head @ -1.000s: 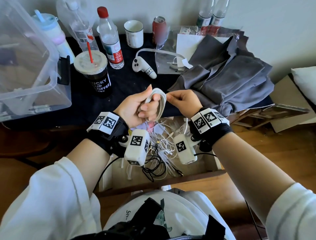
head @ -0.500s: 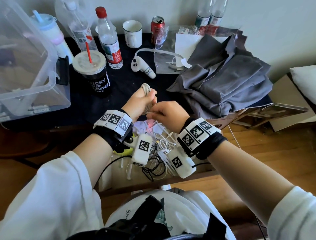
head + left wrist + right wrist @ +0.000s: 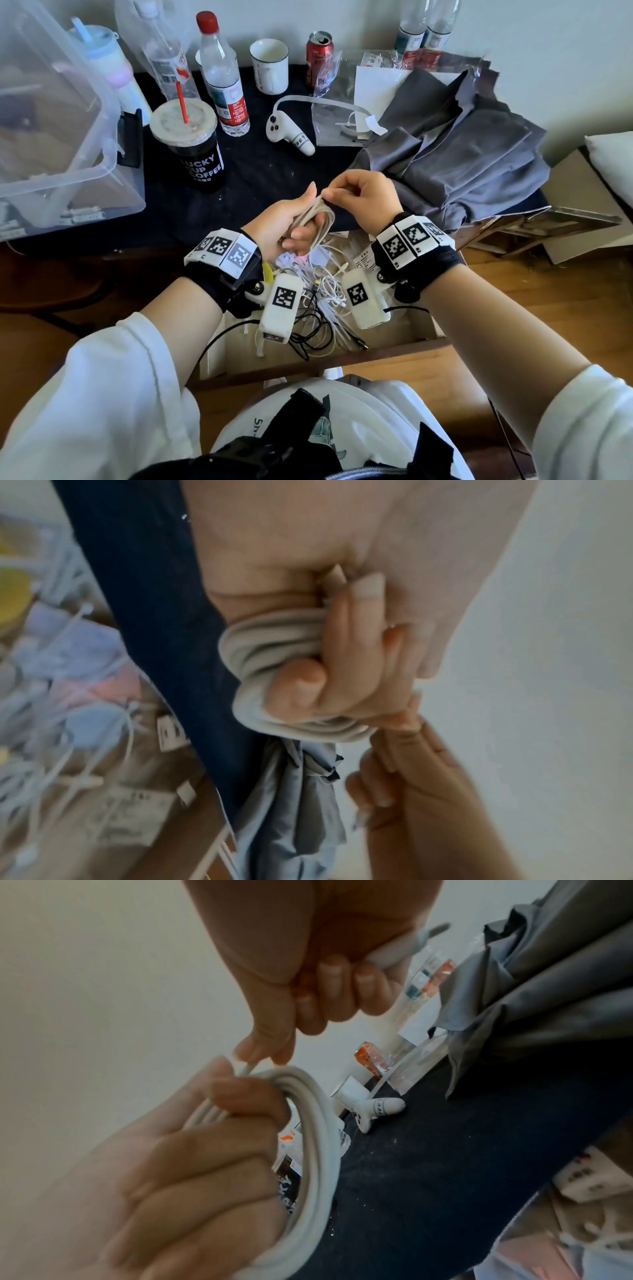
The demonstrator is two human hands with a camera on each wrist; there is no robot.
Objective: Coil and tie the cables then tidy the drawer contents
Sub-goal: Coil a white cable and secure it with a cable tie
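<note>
A white cable wound into a coil (image 3: 317,219) (image 3: 274,653) (image 3: 316,1139) sits in my left hand (image 3: 291,222) (image 3: 192,1172), whose fingers curl through its loops, above the drawer's back edge. My right hand (image 3: 363,195) (image 3: 308,988) pinches the cable's loose end at the top of the coil between thumb and forefinger, with the plug end sticking out of its palm in the right wrist view. Below both hands the open drawer (image 3: 411,342) holds a tangle of white and black cables (image 3: 322,301) and white zip ties (image 3: 82,777).
On the dark-topped table stand a coffee cup with a red straw (image 3: 191,147), bottles (image 3: 222,75), a mug (image 3: 269,65), a red can (image 3: 318,54), a white controller (image 3: 291,133) and grey clothing (image 3: 455,161). A clear plastic bin (image 3: 51,137) is at left.
My hands dropped low and close over the coil, then rose again. The right hand now pinches the loose end at the top of the coil, with the coil tilted and its loops showing.
</note>
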